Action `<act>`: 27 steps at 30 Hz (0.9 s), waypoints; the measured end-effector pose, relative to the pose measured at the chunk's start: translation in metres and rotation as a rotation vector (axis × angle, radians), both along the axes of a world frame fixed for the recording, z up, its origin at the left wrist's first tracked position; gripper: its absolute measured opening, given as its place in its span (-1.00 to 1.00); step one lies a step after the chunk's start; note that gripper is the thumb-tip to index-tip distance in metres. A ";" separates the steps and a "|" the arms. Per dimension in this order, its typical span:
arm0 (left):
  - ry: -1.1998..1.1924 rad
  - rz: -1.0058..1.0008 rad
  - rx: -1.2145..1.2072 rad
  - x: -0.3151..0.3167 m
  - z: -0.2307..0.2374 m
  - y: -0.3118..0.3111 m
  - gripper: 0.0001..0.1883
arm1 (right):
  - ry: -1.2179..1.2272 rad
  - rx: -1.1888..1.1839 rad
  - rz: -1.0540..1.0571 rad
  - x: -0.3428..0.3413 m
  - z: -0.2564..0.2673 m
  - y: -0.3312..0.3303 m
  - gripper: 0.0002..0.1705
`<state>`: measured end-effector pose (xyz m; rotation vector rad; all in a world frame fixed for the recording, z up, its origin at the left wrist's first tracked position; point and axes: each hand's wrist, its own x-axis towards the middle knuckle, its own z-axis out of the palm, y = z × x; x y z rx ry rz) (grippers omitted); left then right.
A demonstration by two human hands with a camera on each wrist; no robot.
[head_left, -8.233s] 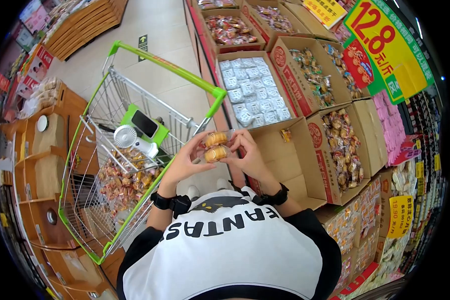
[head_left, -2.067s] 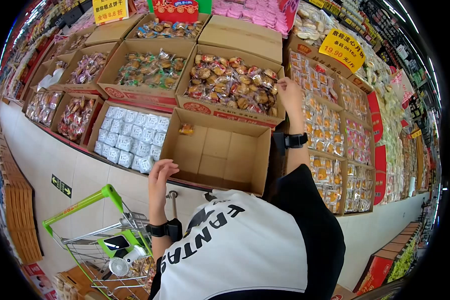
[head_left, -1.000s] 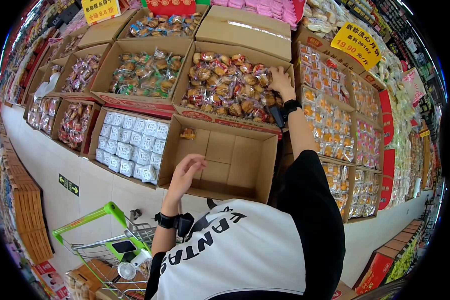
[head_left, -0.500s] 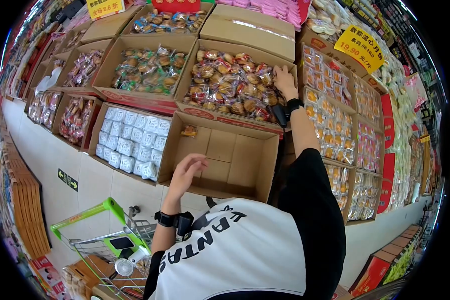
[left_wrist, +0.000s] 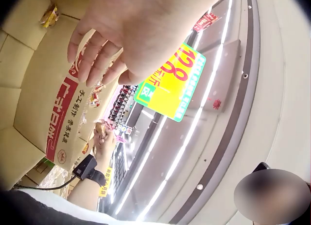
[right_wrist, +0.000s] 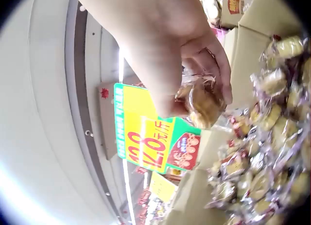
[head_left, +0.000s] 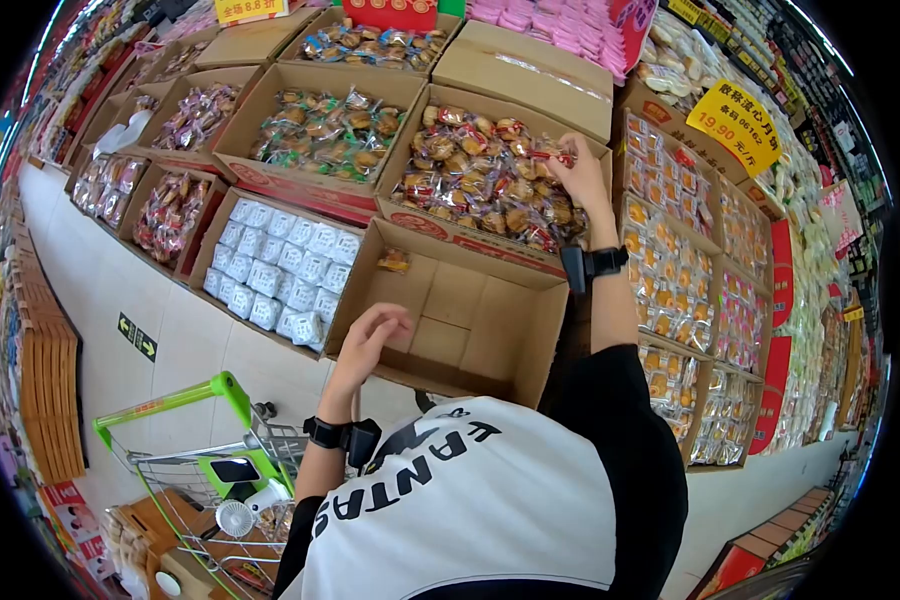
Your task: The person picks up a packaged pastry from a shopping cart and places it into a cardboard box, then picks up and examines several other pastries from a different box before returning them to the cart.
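My right hand [head_left: 582,180] pinches a clear-wrapped mooncake [right_wrist: 203,103] between thumb and fingers, just over a carton [head_left: 470,228] heaped with similar wrapped mooncakes [head_left: 470,165]. In the right wrist view the pile lies below and to the right of the held one. My left hand [head_left: 368,342] holds nothing, its fingers loosely bent. It hovers over the near-left side of a second carton [head_left: 530,340], where one small wrapped piece [head_left: 394,260] lies in the far-left corner. The left wrist view shows the relaxed left hand [left_wrist: 126,35] from the palm side.
Left of the second carton stands a box of white-wrapped packets [head_left: 280,262]. Green-wrapped pastries [head_left: 330,135] fill a carton behind it. Boxes of flat orange-topped packs [head_left: 665,270] stand to the right. A shopping cart [head_left: 170,400] with a small fan [head_left: 235,517] is at the lower left.
Earliest, both hands held wrapped mooncakes near the cart. Later the right hand reached into the full carton's pile; now it has risen slightly with one mooncake. The left hand stays over the second carton.
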<state>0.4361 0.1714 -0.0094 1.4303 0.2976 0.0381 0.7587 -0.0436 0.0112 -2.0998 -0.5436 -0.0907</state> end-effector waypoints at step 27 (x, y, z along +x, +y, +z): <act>-0.698 -1.222 0.374 -0.085 0.155 -0.033 -0.82 | 0.248 0.126 0.329 -0.076 0.023 0.028 -0.66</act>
